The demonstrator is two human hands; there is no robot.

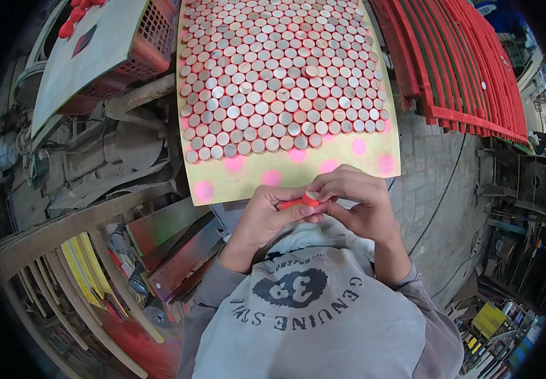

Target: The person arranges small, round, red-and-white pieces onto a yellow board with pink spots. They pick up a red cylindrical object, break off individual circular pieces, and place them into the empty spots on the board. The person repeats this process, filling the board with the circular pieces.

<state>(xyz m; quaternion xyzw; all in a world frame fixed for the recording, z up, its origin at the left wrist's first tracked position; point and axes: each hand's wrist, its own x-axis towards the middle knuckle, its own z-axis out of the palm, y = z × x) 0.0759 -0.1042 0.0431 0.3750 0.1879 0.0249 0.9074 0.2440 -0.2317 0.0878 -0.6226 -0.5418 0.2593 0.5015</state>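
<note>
My left hand (280, 208) holds a stack of small red-edged discs (293, 204), lying sideways between thumb and fingers. The fingers of my right hand (356, 201) pinch a single disc (310, 198) with a pale face and red rim at the stack's right end. Both hands are close together over my lap, at the near edge of a pale yellow board (254, 188). Tight rows of many similar discs (273, 104) cover most of that board, pale faces up; one disc (311, 71) sits on top of the others. Pink round spots (270, 178) mark the board's near strip.
At the upper left, a white panel (98, 61) bearing red pieces (66, 29) rests on a red plastic crate (152, 45). A red slatted rack (472, 76) stands right of the board. Wooden frames (83, 225) are at the lower left; a cable (438, 208) lies across the floor.
</note>
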